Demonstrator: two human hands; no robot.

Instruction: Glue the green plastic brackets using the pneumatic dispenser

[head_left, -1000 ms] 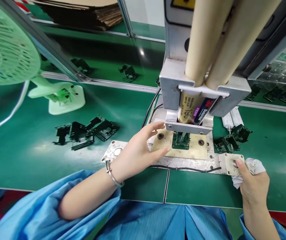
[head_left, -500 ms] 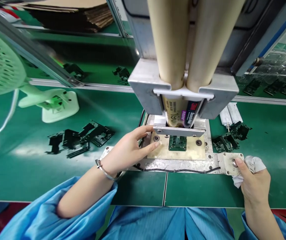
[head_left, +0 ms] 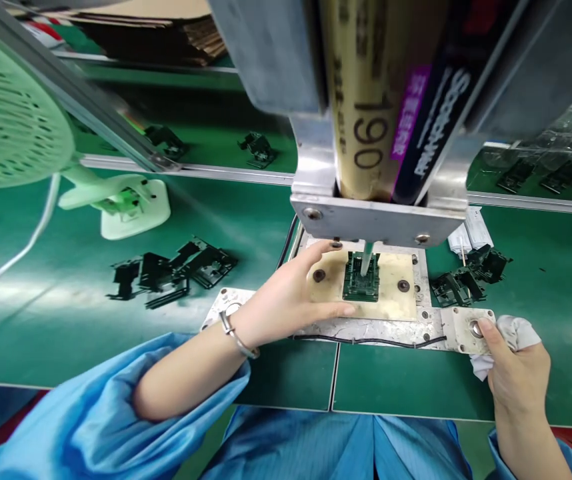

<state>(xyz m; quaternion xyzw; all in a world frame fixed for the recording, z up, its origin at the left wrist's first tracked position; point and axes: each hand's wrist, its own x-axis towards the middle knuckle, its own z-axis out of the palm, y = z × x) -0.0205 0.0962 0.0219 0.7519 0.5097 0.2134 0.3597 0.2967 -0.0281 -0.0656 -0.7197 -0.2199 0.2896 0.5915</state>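
My left hand (head_left: 291, 293) is open, thumb and fingers spread around the left side of a small dark green electronic part (head_left: 361, 287). That part sits in a cream fixture plate (head_left: 396, 307); I cannot tell whether my fingers touch it. Above it, a glue dispenser head (head_left: 366, 217) carries two cartridges (head_left: 363, 133), one labelled 190. Its pale nozzle (head_left: 367, 257) points down over the part; contact is unclear. My right hand (head_left: 521, 367) is closed around a crumpled white wipe (head_left: 519, 332), with the thumb on a round metal button (head_left: 476, 328).
Dark parts lie in piles, left (head_left: 171, 273) and right (head_left: 471, 277) of the fixture. White packets (head_left: 471, 230) lie behind the right pile. A green fan (head_left: 133, 207) stands at the left. A metal rail (head_left: 226, 172) crosses the bench behind.
The dispenser head looks larger and closer, its lower plate higher in view, with the nozzle now visible. My left hand has shifted slightly right, its fingers wider around the part. My right thumb stays on the button.
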